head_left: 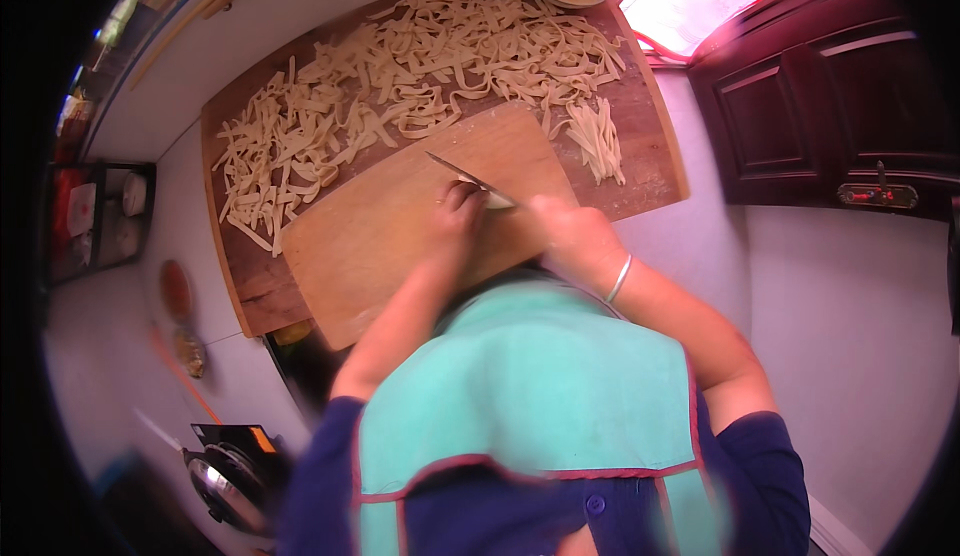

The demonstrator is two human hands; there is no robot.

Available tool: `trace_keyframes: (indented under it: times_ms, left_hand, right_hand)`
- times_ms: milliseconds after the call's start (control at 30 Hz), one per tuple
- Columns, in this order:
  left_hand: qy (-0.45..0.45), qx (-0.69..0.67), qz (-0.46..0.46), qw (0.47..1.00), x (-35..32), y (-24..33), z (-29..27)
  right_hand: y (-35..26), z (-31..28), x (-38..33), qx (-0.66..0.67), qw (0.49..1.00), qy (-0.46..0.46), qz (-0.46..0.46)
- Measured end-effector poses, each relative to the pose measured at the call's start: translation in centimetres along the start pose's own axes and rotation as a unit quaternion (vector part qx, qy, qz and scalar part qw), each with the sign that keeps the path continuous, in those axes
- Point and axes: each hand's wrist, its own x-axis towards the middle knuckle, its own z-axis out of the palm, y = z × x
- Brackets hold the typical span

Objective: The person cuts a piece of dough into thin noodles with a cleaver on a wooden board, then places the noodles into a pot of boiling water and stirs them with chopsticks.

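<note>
Gripping a kitchen knife in the right hand, pointed far-left over the cutting board; curling the left hand, the nearer one, just left of a small whitish piece beside the blade; cannot tell whether pinching it.

Smooth wooden cutting board, metal knife, matt cloth apron, glossy door

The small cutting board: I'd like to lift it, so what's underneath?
Beneath the small cutting board lies a larger wooden board, visible left and right of it. Pale noodle strips lie along the far side; whether any continue underneath is covered and cannot be seen.
</note>
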Motion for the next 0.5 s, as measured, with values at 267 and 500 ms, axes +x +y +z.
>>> trace_keyframes:
  times_ms: [267, 500]
  left_hand:
    - [0.001, 0.007, -0.010, 1.000, -0.3, 0.2, -0.1]
    - [0.032, -0.004, -0.002, 0.999, -0.9, -0.8, 0.8]
  right_hand:
    - [0.1, 2.5, 3.1, -0.001, 1.000, -0.007, 0.007]
    - [-0.3, 1.4, 1.7, -0.019, 1.000, 0.003, 0.010]
